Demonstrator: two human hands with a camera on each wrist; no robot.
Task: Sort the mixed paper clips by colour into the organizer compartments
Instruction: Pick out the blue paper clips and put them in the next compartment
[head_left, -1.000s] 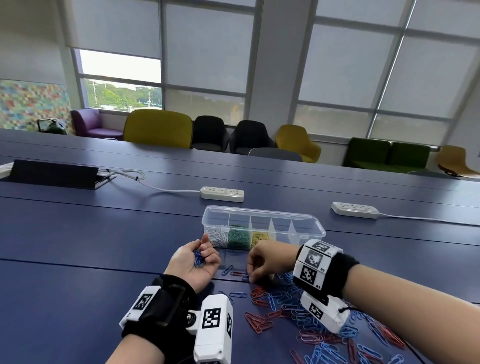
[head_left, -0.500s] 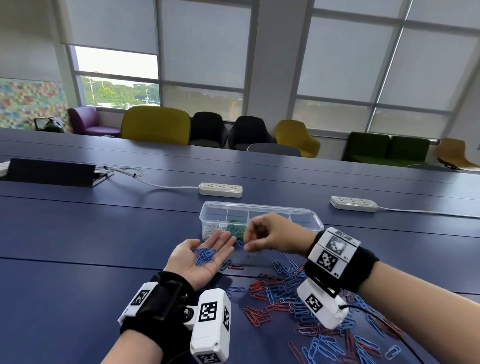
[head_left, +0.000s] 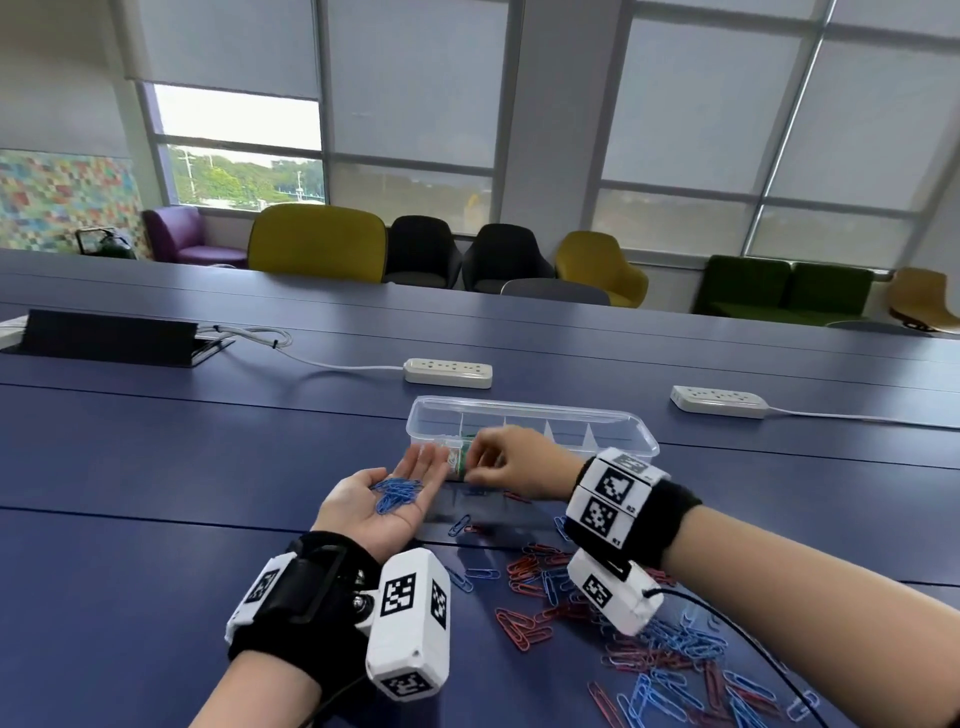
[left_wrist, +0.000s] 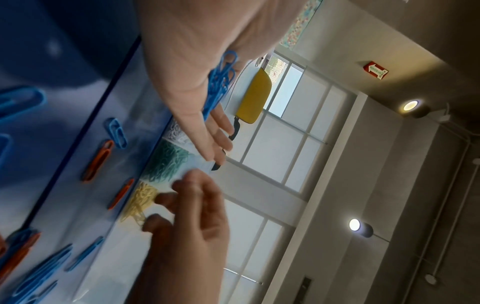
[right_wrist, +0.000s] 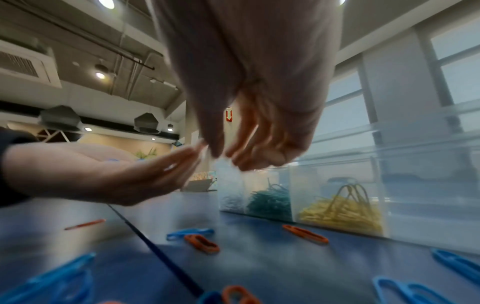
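My left hand (head_left: 410, 475) lies palm up and flat, with a small heap of blue paper clips (head_left: 397, 493) resting on it, just in front of the clear organizer (head_left: 597, 421). My right hand (head_left: 483, 462) hovers beside the left fingertips, its fingers loosely curled and pointing down (right_wrist: 226, 152); no clip shows between them. The organizer's left compartments hold white (right_wrist: 231, 197), green (right_wrist: 270, 201) and yellow clips (right_wrist: 340, 214). Mixed red and blue clips (head_left: 649, 644) lie scattered on the blue table under my right forearm.
Two white power strips (head_left: 448, 372) (head_left: 719, 401) lie behind the organizer, and a black cable box (head_left: 109, 345) stands at the far left. Several stray clips (head_left: 462, 525) lie between my hands and the organizer. Chairs line the table's far side.
My left hand has uncurled from around the blue clips into a flat palm. My right hand has risen from the loose pile to the left fingertips, near the organizer.
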